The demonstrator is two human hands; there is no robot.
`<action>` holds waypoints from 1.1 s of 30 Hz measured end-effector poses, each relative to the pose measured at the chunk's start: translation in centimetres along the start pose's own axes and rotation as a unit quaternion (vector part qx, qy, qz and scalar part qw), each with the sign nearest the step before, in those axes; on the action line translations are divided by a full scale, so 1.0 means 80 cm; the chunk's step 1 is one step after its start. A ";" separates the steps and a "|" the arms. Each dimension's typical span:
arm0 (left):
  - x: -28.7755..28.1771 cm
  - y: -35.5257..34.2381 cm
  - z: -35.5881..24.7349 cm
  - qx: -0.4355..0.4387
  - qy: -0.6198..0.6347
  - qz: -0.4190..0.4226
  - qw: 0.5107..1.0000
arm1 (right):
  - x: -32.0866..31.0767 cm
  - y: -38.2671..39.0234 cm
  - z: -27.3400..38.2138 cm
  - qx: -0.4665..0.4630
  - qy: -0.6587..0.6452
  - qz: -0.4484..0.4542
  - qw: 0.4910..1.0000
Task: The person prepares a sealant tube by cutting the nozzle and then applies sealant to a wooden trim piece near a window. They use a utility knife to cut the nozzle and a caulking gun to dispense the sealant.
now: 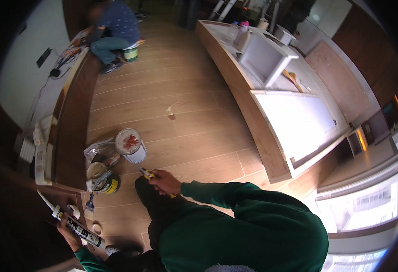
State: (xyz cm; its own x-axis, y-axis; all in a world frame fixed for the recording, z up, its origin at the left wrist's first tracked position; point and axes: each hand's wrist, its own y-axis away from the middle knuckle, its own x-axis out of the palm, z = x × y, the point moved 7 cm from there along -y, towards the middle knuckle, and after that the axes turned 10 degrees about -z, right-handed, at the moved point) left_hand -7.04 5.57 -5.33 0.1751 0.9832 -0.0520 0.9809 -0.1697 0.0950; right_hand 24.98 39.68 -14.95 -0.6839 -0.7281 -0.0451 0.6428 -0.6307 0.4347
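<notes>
At the lower left, my left hand [66, 232] is wrapped round a sealant cartridge [82, 231] with a dark printed label. Its long white nozzle [45, 199] points up and to the left. Close to my knee, my right hand [167, 182] is closed round a yellow utility knife [147, 173], whose front end points away to the left. Part of the knife's handle is hidden by my fingers. Between my hands, a paintbrush [90, 202] and a roll of tape [97, 228] lie low beside the dark wooden ledge [74, 149].
A white bucket [136, 154] with red stains, a black-and-yellow tin [110, 185] and a plastic bag [100, 148] stand ahead on the wood-look floor [194, 136]. Another person [117, 27] sits at the far left. On the right, a long platform [235, 84] carries white drawer boxes [262, 56] and a white panel [294, 122].
</notes>
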 end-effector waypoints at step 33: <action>0.452 0.110 0.041 -0.221 0.120 0.404 0.879 | -0.492 0.370 -0.148 -0.117 -0.372 -0.687 0.612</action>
State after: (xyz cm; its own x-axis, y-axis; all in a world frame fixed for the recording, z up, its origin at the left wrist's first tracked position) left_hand 8.17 39.38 -9.61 0.7252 0.5485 0.4163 0.4062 -0.8289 0.3847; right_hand 74.98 46.49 -10.96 -0.5459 0.8035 0.2376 -0.7450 -0.5952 0.3011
